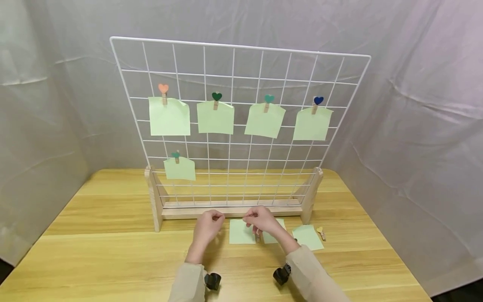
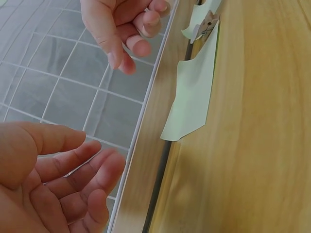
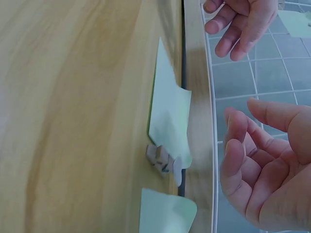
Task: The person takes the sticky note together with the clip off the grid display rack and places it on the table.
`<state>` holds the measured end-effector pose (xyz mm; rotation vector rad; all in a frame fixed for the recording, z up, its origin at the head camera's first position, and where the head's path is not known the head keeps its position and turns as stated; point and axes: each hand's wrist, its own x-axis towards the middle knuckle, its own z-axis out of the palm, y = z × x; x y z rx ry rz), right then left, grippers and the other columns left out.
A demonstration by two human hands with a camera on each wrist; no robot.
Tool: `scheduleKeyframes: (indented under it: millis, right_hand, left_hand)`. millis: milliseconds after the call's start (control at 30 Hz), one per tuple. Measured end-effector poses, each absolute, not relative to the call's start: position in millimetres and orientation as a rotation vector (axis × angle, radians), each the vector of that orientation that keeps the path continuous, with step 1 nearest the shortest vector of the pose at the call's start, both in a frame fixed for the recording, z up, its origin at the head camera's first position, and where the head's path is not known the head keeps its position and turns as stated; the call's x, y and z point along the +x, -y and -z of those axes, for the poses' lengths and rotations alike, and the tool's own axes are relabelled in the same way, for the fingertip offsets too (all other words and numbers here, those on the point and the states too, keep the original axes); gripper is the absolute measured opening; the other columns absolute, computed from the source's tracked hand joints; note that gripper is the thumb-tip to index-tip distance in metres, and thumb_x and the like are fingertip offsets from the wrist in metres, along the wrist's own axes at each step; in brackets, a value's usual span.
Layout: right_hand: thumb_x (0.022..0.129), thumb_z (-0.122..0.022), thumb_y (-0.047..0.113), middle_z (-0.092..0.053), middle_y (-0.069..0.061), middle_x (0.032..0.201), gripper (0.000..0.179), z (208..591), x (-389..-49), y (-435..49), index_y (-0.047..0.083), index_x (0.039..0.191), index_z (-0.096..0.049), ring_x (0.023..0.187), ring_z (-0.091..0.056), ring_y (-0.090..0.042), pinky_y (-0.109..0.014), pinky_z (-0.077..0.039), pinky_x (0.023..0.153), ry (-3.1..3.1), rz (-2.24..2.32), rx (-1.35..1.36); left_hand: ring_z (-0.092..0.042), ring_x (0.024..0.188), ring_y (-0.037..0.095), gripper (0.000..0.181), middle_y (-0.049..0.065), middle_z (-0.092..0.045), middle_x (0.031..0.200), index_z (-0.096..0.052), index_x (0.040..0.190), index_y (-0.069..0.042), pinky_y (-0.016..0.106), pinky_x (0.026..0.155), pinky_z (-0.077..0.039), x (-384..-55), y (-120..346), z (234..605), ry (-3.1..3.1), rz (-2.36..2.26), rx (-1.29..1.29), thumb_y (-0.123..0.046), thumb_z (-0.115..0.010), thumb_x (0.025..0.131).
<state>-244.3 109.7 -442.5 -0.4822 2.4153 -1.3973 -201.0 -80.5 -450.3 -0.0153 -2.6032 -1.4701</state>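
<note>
Hovering apart near the base bar (image 1: pixel 181 213) of a wire grid, the left hand (image 1: pixel 208 227) and right hand (image 1: pixel 263 219) are empty, fingers loosely curved. A green sheet (image 1: pixel 240 235) lies between and below them, its far edge lapping the bar; a wooden clip (image 3: pixel 163 159) sits beside it. A low sweep of the right fingers could knock the clip; pressing the raised edge might crease the sheet.

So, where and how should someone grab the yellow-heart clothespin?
I'd probably pinch the clothespin by its narrow wooden body, right hand coming from above and the right. It lies on the table, heart at the far end, body slanting nearer, with a green note close on its left.
</note>
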Motion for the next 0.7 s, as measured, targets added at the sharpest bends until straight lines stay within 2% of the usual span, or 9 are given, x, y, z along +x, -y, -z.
scheduleKeyframes:
  millis: [133,367,600,700]
  right_hand:
    - [0.087,-0.057,0.013,-0.061,-0.013,0.07,0.019,438.9,-245.2,-105.1,-0.005,0.09,-0.062,0.043,-0.051,-0.012,-0.028,-0.044,0.04,-2.408,1.406,-0.501]
    - [0.087,-0.057,0.014,-0.06,-0.005,0.067,0.017,435.6,-246.6,-97.6,-0.001,0.091,-0.062,0.044,-0.052,-0.012,-0.022,-0.041,0.038,-2.425,1.426,-0.491]
    - [0.086,-0.058,0.013,-0.062,-0.012,0.071,0.015,430.8,-248.5,-92.6,-0.001,0.091,-0.062,0.044,-0.052,-0.011,-0.022,-0.041,0.038,-2.411,1.45,-0.483]
    - [0.086,-0.058,0.013,-0.061,-0.011,0.071,0.014,428.2,-248.9,-90.6,0.0,0.09,-0.062,0.045,-0.052,-0.012,-0.022,-0.042,0.039,-2.408,1.449,-0.494]
  left_hand:
    - [-0.056,0.052,0.015,0.017,0.005,-0.061,0.071,-0.066,0.089,0.002,0.027,0.052,-0.044,-200.7,82.0,448.8,2.596,1.477,-0.007,-0.011,-0.056,0.084]
    - [-0.058,0.053,0.018,0.017,0.007,-0.062,0.071,-0.066,0.089,0.003,0.029,0.054,-0.045,-199.9,85.7,445.1,2.576,1.452,-0.021,-0.011,-0.056,0.084]
    - [-0.06,0.055,0.021,0.016,0.008,-0.063,0.075,-0.066,0.089,0.003,0.029,0.056,-0.047,-198.3,88.4,439.7,2.556,1.454,-0.001,-0.01,-0.056,0.085]
    - [-0.06,0.057,0.023,0.018,0.01,-0.063,0.077,-0.065,0.092,0.004,0.029,0.056,-0.047,-197.6,89.8,437.1,2.549,1.468,0.004,-0.009,-0.056,0.085]
